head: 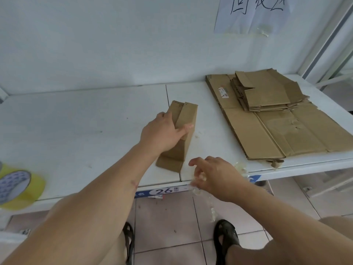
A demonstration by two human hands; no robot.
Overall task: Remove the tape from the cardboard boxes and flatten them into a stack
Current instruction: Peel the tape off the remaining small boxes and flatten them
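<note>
Holding the small box (181, 131) flat on the white table (86, 121), the left hand (162, 131) wraps its fingers and thumb around it, while the right hand (214, 173) seems to pinch a blurry strip of clear tape (198, 188) by the table edge. Many boxes already lie flat in a stack (267, 111) to the right, well apart. This box looks flat too and still has to go on the stack.

White shelf (95, 115) bears a flattened box (183, 129) mid-front; a cardboard stack (277, 119) right; yellow tape roll (21, 186) left.
</note>
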